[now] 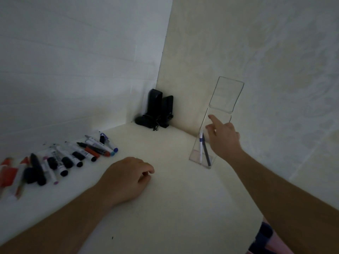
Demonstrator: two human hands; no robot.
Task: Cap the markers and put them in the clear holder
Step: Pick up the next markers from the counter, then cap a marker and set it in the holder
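While the left hand (126, 177) rests loosely curled and empty on the desk (174, 208), the right hand (222, 138) reaches out with fingers spread, holding nothing, against the side of the clear holder (226, 96), where two markers (203, 149) already lean. Farther left, the loose markers and caps (69, 158) lie jumbled by the wall, with black speakers (158, 109) in the corner. Next, I judge, the person should pick a pen with its matching cap, press until snug, then drop it in upright.

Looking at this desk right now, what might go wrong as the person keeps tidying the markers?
The clear holder is tall and narrow; the right hand at its side could tip it, spilling the two markers inside. Several loose markers lie uncapped on the table, so tips may stain it. The left hand resting close by could roll them away.
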